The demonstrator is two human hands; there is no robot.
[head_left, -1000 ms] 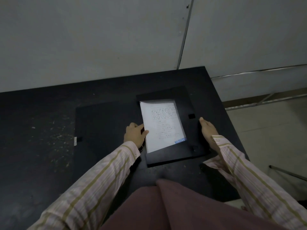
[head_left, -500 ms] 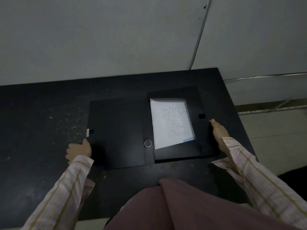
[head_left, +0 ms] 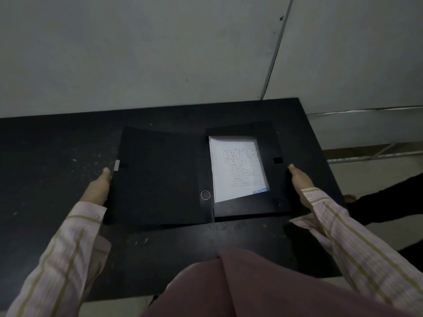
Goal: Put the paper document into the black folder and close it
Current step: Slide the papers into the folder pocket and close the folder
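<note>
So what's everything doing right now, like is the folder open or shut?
Folder: open, lying flat on the table, left cover just starting to lift.
Paper: already inside the right half, tucked under the flaps.
Left hand: gripping the left cover's outer edge.
Right hand: resting flat against the folder's right edge.

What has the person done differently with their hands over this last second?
The left hand left the paper document, swung out to the far left edge of the black folder and gripped the open cover there, which now looks slightly lifted. The right hand stayed on the folder's right edge, and the paper stayed in the right half. The folder remains open.
</note>
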